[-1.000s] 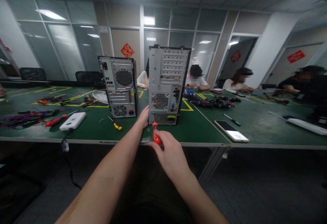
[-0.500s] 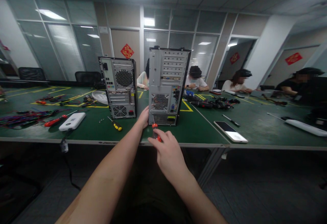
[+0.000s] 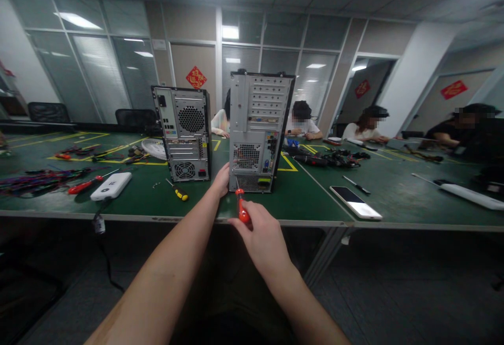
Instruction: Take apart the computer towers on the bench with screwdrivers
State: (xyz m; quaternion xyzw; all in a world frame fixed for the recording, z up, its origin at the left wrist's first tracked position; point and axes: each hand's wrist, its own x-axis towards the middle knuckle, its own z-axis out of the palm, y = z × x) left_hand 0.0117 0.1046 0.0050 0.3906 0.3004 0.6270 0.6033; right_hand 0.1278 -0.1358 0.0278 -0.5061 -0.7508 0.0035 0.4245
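While the left hand is resting against the left flank of the larger computer tower, probably bracing it, the right hand is gripping a red-handled screwdriver; the left fingers are disappearing behind the case, so I cannot tell how they are set. That tower is standing upright near the front edge of the green table, its rear panel facing the person, and the driver is pointing at the panel's lower left corner. Screw work seems to be going on there, loosening or tightening I cannot tell; another turn would be calling for a seated tip and a steady case. Two towers are standing, the smaller tower leftward; at least three screwdrivers are showing, a second red screwdriver and one yellow-and-black screwdriver lying left; four co-workers are sitting beyond.
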